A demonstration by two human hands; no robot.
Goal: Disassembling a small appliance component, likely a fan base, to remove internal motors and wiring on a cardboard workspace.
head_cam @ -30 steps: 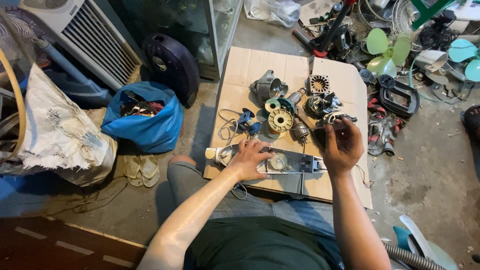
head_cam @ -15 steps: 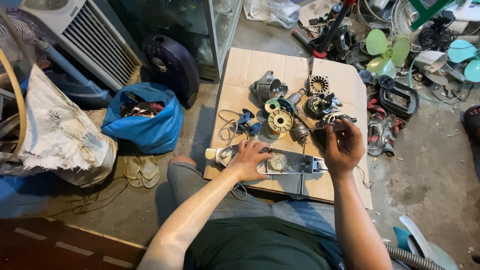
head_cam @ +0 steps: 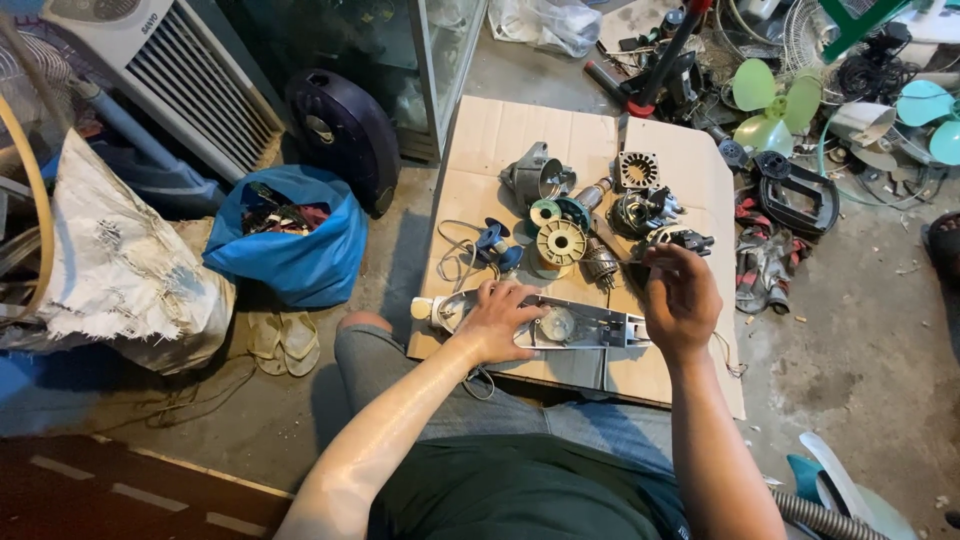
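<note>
Little change since a second ago: both hands stay where they were, and the parts on the cardboard sheet (head_cam: 500,130) have not shifted.

Left hand (head_cam: 497,320) lies palm down on the long grey housing (head_cam: 590,328), fingers spread and pressing its left part, not curled round it. Right hand (head_cam: 682,300) is raised just above the housing's right end, fingers half curled; whether they pinch something small, cannot tell.

The housing is a slim, flat shell, pale grey metal or plastic, with a round disc set in its middle and a white knob-like cap at its left end. It lies near the near edge of the cardboard, long axis running left to right, roughly parallel to that edge, capped end toward the near left corner.

Farther in, mid-sheet: cream round ribbed disc (head_cam: 561,242), blue small part (head_cam: 495,243) with loose wire, motor rotor (head_cam: 600,263). Toward the far edge: grey metal motor casing (head_cam: 537,177) and square laminated stator (head_cam: 638,169).
</note>
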